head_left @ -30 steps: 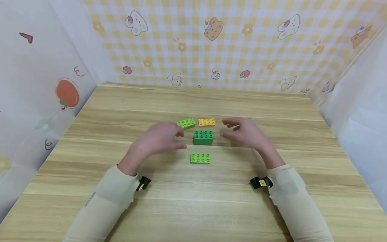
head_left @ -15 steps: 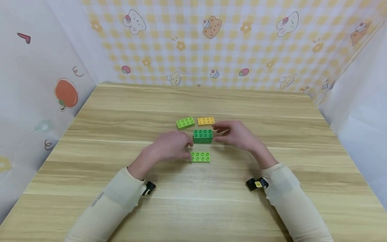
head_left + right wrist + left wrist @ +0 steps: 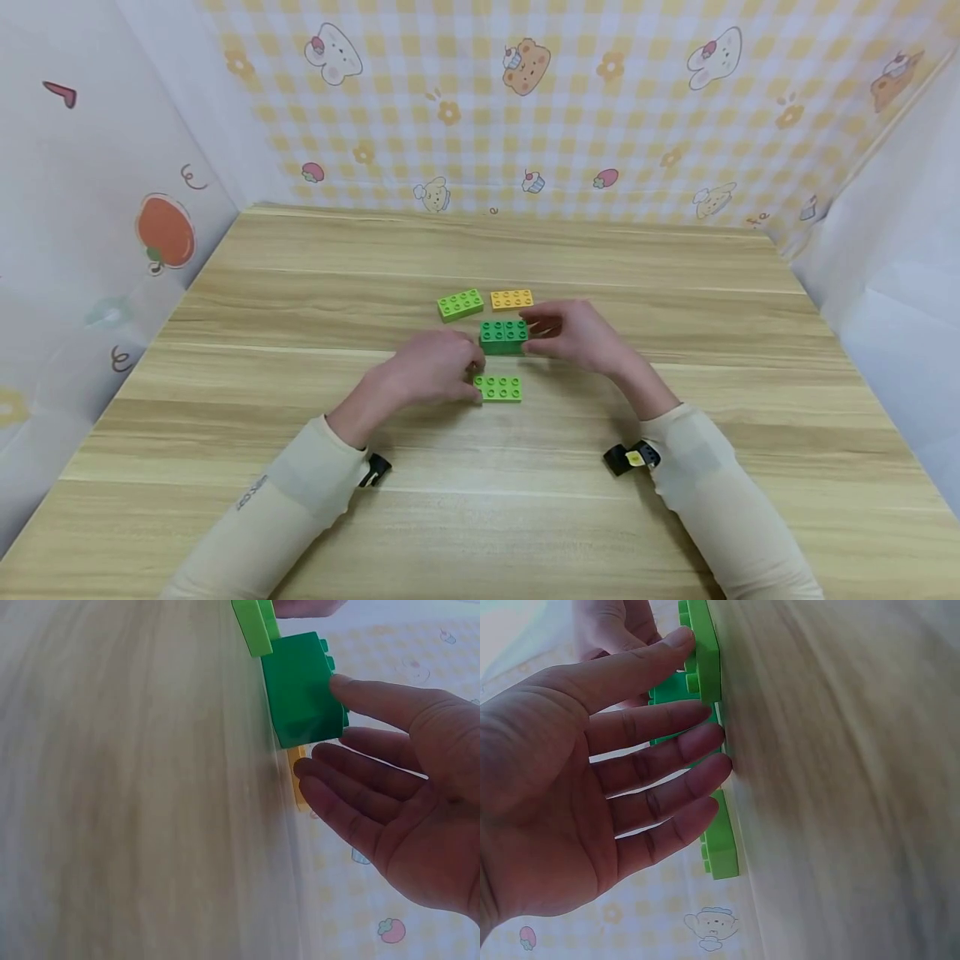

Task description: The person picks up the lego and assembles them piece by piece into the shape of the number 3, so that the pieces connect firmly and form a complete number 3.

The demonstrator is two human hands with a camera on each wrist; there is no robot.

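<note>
Reaching with the right hand (image 3: 577, 335) to the right side of the dark green block (image 3: 503, 338) on the counter (image 3: 480, 533); placing the left hand (image 3: 433, 367) at the left end of the near light-green brick (image 3: 501, 389), just in front of that block. Holding both hands wide, with thumbs apart from fingers, without clearly showing any touch. Slanting both sleeves (image 3: 277, 500) inward toward the block. Since a second ago, bringing the right hand nearer the block and the left nearer the brick, leaving the yellow brick (image 3: 512, 299) behind the block.

Near brick (image 3: 500, 389) lies before middle block (image 3: 504, 337); left brick (image 3: 461, 306), right brick (image 3: 512, 299) behind, probably not touching it.
</note>
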